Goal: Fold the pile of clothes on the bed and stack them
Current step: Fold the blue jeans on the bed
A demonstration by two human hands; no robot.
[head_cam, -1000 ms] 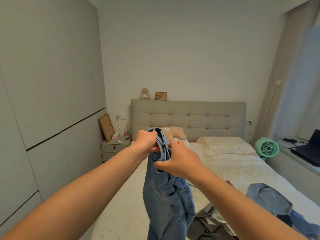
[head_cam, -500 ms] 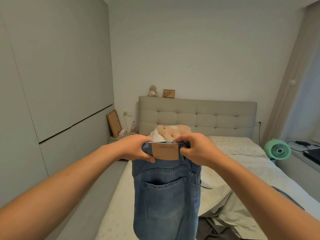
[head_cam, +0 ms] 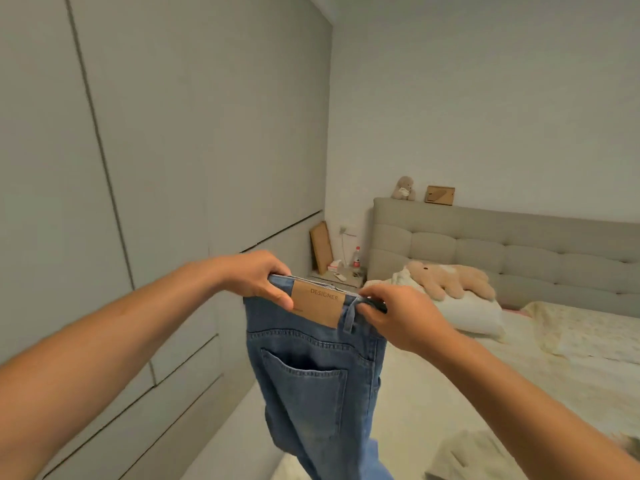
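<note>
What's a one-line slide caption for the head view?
Both hands, left hand and right hand, hold blue jeans up by the waistband beside the bed.

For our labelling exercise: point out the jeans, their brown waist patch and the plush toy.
jeans [head_cam: 304, 386]: head view, back pocket.
brown waist patch [head_cam: 318, 303]: head view, patch centre.
plush toy [head_cam: 450, 276]: head view, its body on the pillow.

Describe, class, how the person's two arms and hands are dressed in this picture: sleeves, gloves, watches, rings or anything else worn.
Both forearms are bare as far as the picture shows; no sleeve or cuff comes into view. The left hand and the right hand wear no gloves. No watch, bracelet or ring shows on the visible sides of the wrists and fingers. No markings show either.
</note>
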